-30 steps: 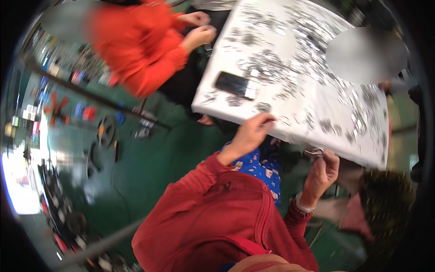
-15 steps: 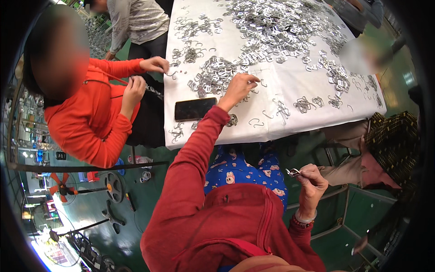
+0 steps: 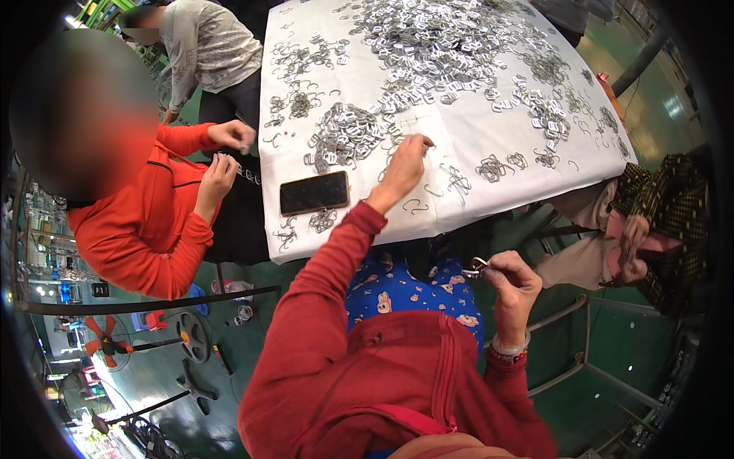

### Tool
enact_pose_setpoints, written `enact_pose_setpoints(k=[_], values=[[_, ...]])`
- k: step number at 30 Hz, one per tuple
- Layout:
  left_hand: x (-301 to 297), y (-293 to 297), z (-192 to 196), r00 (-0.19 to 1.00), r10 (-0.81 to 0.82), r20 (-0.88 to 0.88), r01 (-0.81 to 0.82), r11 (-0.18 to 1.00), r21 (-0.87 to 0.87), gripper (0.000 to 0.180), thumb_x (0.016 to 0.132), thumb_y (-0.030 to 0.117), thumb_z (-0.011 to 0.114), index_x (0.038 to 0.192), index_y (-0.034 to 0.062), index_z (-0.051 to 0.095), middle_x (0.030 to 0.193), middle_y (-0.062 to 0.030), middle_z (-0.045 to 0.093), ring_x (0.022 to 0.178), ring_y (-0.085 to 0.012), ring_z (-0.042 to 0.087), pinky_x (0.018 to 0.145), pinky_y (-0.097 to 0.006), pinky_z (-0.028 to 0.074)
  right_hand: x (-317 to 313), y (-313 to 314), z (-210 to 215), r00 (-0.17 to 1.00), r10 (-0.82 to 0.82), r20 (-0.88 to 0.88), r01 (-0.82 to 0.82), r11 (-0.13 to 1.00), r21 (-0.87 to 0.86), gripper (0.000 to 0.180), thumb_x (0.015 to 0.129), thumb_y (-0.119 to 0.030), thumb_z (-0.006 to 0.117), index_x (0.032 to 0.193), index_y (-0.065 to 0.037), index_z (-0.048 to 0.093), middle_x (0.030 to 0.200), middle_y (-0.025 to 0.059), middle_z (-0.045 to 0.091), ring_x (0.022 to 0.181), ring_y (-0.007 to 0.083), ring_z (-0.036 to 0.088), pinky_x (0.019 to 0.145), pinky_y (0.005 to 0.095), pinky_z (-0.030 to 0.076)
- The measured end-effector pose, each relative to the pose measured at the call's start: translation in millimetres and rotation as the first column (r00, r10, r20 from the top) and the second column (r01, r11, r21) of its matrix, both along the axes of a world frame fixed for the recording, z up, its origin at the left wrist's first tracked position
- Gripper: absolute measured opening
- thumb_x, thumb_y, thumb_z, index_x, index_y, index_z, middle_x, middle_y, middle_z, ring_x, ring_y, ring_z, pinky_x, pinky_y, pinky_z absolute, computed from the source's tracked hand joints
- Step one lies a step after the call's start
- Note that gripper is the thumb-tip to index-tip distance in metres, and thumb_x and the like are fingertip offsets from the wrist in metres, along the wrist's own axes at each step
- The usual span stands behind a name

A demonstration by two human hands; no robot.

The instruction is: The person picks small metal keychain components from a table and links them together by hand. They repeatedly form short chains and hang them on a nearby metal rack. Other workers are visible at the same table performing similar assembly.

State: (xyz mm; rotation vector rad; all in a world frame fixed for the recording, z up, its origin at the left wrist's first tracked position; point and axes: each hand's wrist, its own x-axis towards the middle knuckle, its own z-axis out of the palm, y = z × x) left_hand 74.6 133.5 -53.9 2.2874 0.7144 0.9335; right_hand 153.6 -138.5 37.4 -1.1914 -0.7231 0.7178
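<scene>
My left hand (image 3: 404, 170) is stretched over the white-covered table (image 3: 489, 187), with thumb and fingertips brought together. Whatever they pinch, if anything, is too small to make out. Under and beside it lie loose bent wire hooks (image 3: 415, 205). To its left is a heap of small silver buckles (image 3: 345, 132). Held up in front of my body, past the table's near edge, my right hand (image 3: 516, 291) grips a small silver metal buckle (image 3: 475, 267) between thumb and fingers. Part of that piece is hidden by the fingertips.
A black phone (image 3: 313, 193) lies left of my left forearm. A large pile of silver buckles (image 3: 436, 50) covers the far part of the table. A person in an orange top (image 3: 145, 222) sits at the left; another sits at the right. A fan (image 3: 107, 341) stands behind.
My left fingers have closed together, and the hand has come slightly right and nearer over the cloth. The neighbour's hand has drawn back from the table edge. My right hand still holds its buckle.
</scene>
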Motion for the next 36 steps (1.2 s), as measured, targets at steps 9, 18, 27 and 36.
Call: enact_pose_setpoints(k=[9, 18, 27, 36], values=[[-41, -134, 91, 0.949, -0.157, 0.273, 0.272, 0.844, -0.462, 0.010, 0.085, 0.002, 0.059, 0.093, -0.0027, 0.062, 0.086, -0.0096, 0.065, 0.076, -0.0166, 0.063, 0.071, -0.026, 0.050, 1, 1, -21, 0.997, -0.078, 0.004, 0.078, 0.997, -0.006, 0.014, 0.075, 0.014, 0.062, 0.085, 0.005, 0.064, 0.087, 0.0062, 0.061, 0.078, 0.0106, 0.058, 0.072, 0.0217, 0.048], [-29, -158, 83, 0.931, -0.253, 0.264, 0.297, 0.944, -0.145, 0.011, 0.078, 0.003, 0.066, 0.089, 0.0027, 0.063, 0.104, -0.0084, 0.058, 0.099, -0.0240, 0.053, 0.083, -0.033, 0.044, -5, 3, -23, 0.970, -0.211, 0.120, 0.212, 0.977, 0.001, 0.016, 0.075, 0.014, 0.062, 0.088, 0.004, 0.063, 0.087, 0.0065, 0.062, 0.081, 0.0110, 0.058, 0.071, 0.0218, 0.049], [-31, -137, 63, 0.878, -0.313, 0.361, 0.450, 0.795, -0.406, 0.011, 0.082, 0.004, 0.061, 0.092, 0.0029, 0.059, 0.086, -0.0075, 0.061, 0.081, -0.0246, 0.058, 0.075, -0.034, 0.046, 50, 31, 1, 0.925, 0.082, 0.372, -0.026, 0.988, -0.154, 0.016, 0.077, 0.010, 0.060, 0.090, 0.002, 0.066, 0.079, 0.0090, 0.063, 0.073, 0.0143, 0.059, 0.064, 0.0236, 0.047], [-35, -122, 45, 0.887, -0.304, 0.348, 0.432, 0.812, -0.393, 0.010, 0.080, 0.001, 0.061, 0.089, 0.0040, 0.060, 0.083, -0.0069, 0.061, 0.079, -0.0248, 0.057, 0.073, -0.033, 0.044, 154, 277, -91, 0.524, 0.229, 0.820, -0.051, 0.970, -0.239, 0.055, 0.072, 0.016, 0.043, 0.121, -0.005, 0.055, 0.112, 0.0174, 0.060, 0.100, 0.0290, 0.059, 0.085, 0.0326, 0.047]])
